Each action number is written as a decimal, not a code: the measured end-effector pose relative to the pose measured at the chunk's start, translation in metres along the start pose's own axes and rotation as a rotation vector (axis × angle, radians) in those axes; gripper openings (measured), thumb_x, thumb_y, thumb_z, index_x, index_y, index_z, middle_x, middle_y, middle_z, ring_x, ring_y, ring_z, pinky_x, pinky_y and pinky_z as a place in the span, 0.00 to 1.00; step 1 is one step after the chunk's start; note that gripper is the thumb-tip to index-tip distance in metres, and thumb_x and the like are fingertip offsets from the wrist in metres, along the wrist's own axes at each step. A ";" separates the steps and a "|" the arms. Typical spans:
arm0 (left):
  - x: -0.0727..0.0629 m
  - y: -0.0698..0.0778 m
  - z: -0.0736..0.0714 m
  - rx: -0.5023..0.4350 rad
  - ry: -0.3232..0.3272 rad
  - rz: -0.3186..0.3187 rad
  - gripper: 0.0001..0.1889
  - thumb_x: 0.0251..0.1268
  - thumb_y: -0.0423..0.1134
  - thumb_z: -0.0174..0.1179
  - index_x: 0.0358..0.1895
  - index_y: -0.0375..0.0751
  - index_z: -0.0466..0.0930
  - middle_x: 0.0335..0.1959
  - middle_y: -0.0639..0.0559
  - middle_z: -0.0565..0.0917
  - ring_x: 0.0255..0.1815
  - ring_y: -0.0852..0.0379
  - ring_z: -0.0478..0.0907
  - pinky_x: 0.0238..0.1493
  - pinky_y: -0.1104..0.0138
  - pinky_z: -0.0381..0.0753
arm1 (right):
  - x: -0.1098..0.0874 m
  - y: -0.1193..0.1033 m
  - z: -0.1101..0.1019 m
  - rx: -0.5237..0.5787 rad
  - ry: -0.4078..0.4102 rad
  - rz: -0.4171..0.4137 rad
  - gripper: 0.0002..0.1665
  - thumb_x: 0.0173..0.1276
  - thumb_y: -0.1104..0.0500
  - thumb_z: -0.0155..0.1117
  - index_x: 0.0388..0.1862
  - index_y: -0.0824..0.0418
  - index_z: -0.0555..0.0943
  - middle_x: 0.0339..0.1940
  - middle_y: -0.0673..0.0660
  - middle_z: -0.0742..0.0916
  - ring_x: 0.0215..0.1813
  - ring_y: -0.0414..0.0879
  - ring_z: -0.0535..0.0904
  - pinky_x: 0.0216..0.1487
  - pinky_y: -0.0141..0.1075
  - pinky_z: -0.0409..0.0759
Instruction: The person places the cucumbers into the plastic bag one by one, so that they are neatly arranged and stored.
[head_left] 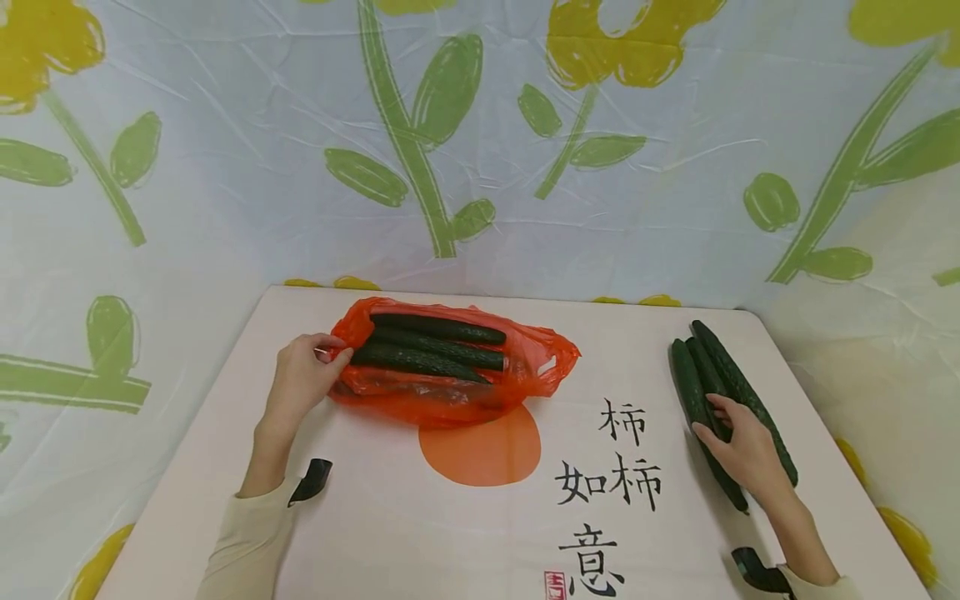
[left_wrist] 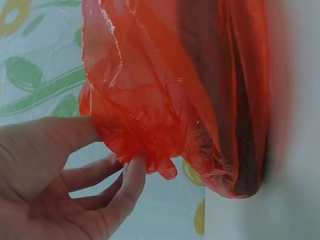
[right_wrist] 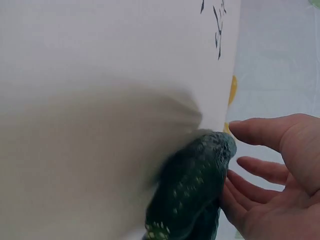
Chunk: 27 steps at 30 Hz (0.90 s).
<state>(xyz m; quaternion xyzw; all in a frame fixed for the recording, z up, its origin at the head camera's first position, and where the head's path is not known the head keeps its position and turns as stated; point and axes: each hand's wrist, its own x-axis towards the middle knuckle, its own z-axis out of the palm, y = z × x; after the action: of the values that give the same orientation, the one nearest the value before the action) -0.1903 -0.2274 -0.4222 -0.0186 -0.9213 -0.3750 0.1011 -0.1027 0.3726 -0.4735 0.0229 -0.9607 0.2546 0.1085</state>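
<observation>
On the left of the head view, my left hand pinches the gathered end of a red plastic bag. Thumb and fingers take the thin film between them in the left wrist view, where the bag hangs in folds. Three dark green cucumbers lie side by side in its open mouth. Over at the right, my right hand reaches over another group of three cucumbers. Its thumb and fingers are spread around a cucumber in the right wrist view, with the thumb apart from it.
The pale table mat carries an orange circle and black written characters. A floral sheet hangs behind and at both sides of the table. Black straps show at my wrists.
</observation>
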 end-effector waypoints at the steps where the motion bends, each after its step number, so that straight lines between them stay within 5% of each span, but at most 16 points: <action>1: 0.000 0.000 0.001 0.004 0.002 -0.002 0.11 0.67 0.34 0.68 0.44 0.26 0.85 0.34 0.37 0.84 0.33 0.45 0.80 0.31 0.66 0.77 | 0.000 -0.001 0.001 -0.001 0.002 0.000 0.30 0.67 0.69 0.70 0.64 0.80 0.71 0.55 0.80 0.77 0.52 0.74 0.77 0.46 0.66 0.77; 8: -0.003 -0.002 0.001 0.002 0.018 -0.056 0.11 0.64 0.30 0.69 0.44 0.26 0.81 0.35 0.35 0.83 0.37 0.42 0.81 0.39 0.61 0.79 | 0.000 -0.004 0.007 -0.003 -0.001 0.004 0.31 0.67 0.69 0.70 0.65 0.79 0.71 0.55 0.81 0.79 0.53 0.75 0.78 0.45 0.66 0.79; 15: -0.003 -0.001 -0.001 -0.009 0.007 -0.081 0.13 0.65 0.28 0.66 0.48 0.25 0.78 0.36 0.34 0.82 0.37 0.42 0.80 0.33 0.67 0.79 | 0.005 -0.007 0.011 -0.041 0.018 0.045 0.34 0.63 0.71 0.73 0.64 0.82 0.69 0.53 0.83 0.79 0.53 0.76 0.78 0.47 0.67 0.78; 27: -0.003 -0.003 0.000 -0.020 0.029 -0.075 0.11 0.66 0.27 0.61 0.49 0.25 0.80 0.35 0.34 0.84 0.35 0.42 0.82 0.29 0.72 0.77 | 0.016 -0.013 0.011 -0.176 0.031 0.086 0.31 0.57 0.65 0.78 0.51 0.86 0.76 0.41 0.82 0.83 0.32 0.72 0.82 0.29 0.60 0.81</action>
<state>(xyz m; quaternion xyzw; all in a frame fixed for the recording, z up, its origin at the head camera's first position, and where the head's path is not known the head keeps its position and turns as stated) -0.1875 -0.2296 -0.4244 0.0206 -0.9161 -0.3878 0.1001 -0.1189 0.3558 -0.4732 -0.0320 -0.9776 0.1741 0.1140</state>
